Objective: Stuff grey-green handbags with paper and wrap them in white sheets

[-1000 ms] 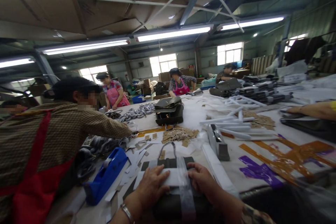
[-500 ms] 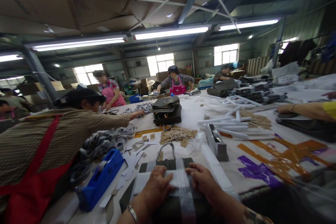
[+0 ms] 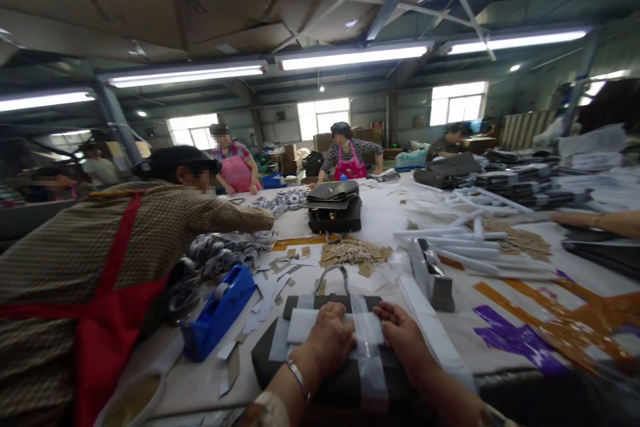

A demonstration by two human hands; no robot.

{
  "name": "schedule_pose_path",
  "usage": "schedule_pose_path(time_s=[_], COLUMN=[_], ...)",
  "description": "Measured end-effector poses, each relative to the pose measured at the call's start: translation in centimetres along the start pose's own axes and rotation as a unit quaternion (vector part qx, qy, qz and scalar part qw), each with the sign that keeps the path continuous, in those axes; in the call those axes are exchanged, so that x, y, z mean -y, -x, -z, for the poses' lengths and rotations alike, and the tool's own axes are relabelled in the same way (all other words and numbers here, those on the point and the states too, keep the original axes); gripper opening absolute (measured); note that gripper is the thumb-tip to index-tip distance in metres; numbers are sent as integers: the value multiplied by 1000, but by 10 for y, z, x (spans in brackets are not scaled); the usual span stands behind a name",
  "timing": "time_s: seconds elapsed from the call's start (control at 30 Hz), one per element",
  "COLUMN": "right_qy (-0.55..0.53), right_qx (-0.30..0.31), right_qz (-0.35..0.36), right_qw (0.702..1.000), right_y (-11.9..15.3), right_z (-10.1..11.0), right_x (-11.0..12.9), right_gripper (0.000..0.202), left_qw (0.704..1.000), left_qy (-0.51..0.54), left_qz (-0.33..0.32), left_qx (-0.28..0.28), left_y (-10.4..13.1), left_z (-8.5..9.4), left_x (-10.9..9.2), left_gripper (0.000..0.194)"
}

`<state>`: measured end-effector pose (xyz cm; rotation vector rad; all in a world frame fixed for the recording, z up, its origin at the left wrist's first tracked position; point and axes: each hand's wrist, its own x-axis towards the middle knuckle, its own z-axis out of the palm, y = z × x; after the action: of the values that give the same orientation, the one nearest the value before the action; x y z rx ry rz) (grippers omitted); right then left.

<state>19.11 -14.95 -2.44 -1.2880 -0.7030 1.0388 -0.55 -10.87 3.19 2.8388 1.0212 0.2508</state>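
A dark bag lies flat in front of me, with a thin handle loop at its far edge. White sheet material and a strip of clear tape lie over its top. My left hand presses on the white sheet left of the tape, its fingers curled together; what they hold, if anything, is hidden. At the right side of the tape, my right hand touches the sheet's edge with bent fingers.
A blue tape dispenser stands left, a grey dispenser right. Beyond are brown tags, a dark bag, white rolls and orange tape. A person in a red apron leans in from the left.
The view has shifted, so things sit further right. My left fingers have drawn together on the sheet near the tape. The person at left has pulled the outstretched arm back.
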Motion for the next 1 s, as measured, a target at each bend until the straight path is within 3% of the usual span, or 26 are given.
schedule_pose_path(time_s=[0.13,0.23,0.33,0.4,0.5,0.6,0.67,0.8,1.0], right_qy=[181,321,340,352,341,316,319,303,320], right_qx=[19,33,49,36,33,91,136,196,235], right_qz=[107,97,125,151,225,270,261,148,134], right_qw=[977,942,931,923,912,905,901,921,908], right_y=[7,1,-8,-10,-1,13,17,7,-13], right_z=[17,35,47,45,22,-22,-55,-105,-140], right_x=[-5,-21,-31,-26,2,34,47,48,38], right_gripper=[52,58,56,53,47,38,38,38,23], left_qw=[1000,999,985,965,947,930,915,897,889], left_qy=[2,21,61,81,98,120,141,211,318], left_qz=[9,18,139,228,280,321,350,359,289], left_qx=[9,-20,-78,-104,-123,-137,-143,-150,-160], left_y=[16,39,71,90,103,100,93,79,76], left_z=[1,6,13,15,17,18,22,34,43], left_x=[-1,10,23,29,33,36,41,54,50], left_gripper=[40,48,48,49,52,58,61,48,42])
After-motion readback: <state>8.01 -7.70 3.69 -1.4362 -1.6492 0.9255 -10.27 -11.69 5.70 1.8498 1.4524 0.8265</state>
